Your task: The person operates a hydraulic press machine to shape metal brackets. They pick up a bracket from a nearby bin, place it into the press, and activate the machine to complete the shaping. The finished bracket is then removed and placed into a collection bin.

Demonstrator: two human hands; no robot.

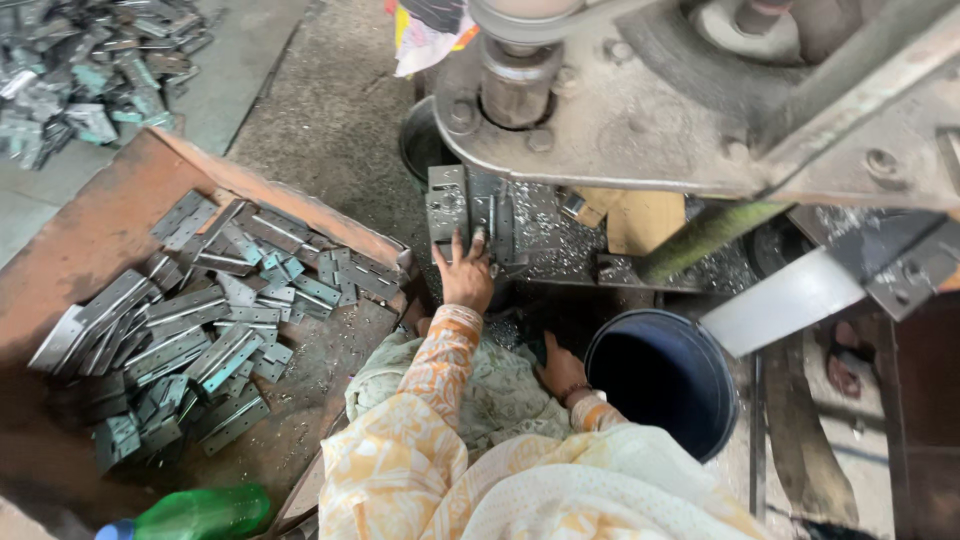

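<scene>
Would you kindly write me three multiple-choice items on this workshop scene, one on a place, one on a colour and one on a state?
1. Where does the left hand rest?
A. at the metal block under the press
B. inside the bucket
C. on the green bottle

2. What colour is the bucket?
A. red
B. dark blue
C. white

3. How do the hinge plates lie in the wooden tray?
A. hung on hooks
B. in a loose heap
C. boxed in cartons

Answers: 1 A, the fingers reach up against the metal block under the press. 2 B, its rim and wall show dark blue. 3 B, they overlap at all angles.
</scene>
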